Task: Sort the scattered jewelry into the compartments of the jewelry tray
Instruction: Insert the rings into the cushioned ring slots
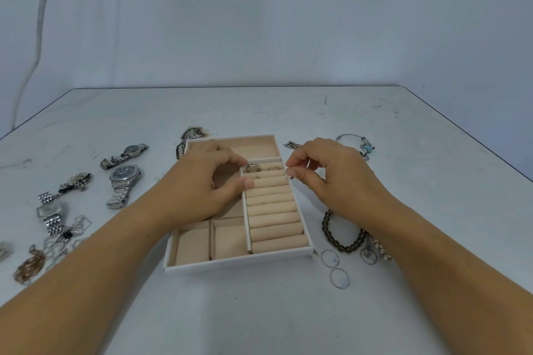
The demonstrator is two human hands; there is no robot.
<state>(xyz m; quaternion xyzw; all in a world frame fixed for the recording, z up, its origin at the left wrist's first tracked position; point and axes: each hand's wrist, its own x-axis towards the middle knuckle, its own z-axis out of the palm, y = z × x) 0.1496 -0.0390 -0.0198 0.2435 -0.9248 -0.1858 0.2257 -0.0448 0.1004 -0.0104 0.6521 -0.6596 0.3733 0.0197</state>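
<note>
A white jewelry tray (230, 265) with beige lining lies in the middle of the table. Its right side holds ring rolls (274, 216); a twisted ring (253, 167) and a plain ring (272, 168) stand in the far slot, and a third ring (255, 178) one slot nearer. My left hand (202, 184) hovers over the middle-left compartment with curled fingers, its thumb tip on the rolls beside the third ring. My right hand (331, 179) is at the tray's right rim and pinches a small ring-like piece (291, 178) between thumb and forefinger.
Left of the tray lie three watches (124, 181), chains (31, 262) and other tangled pieces. To the right are a dark beaded bracelet (343, 236), two thin hoops (330, 258), a charm bangle (366, 147) and a link bracelet (291, 145). A metallic piece (190, 135) lies behind the tray.
</note>
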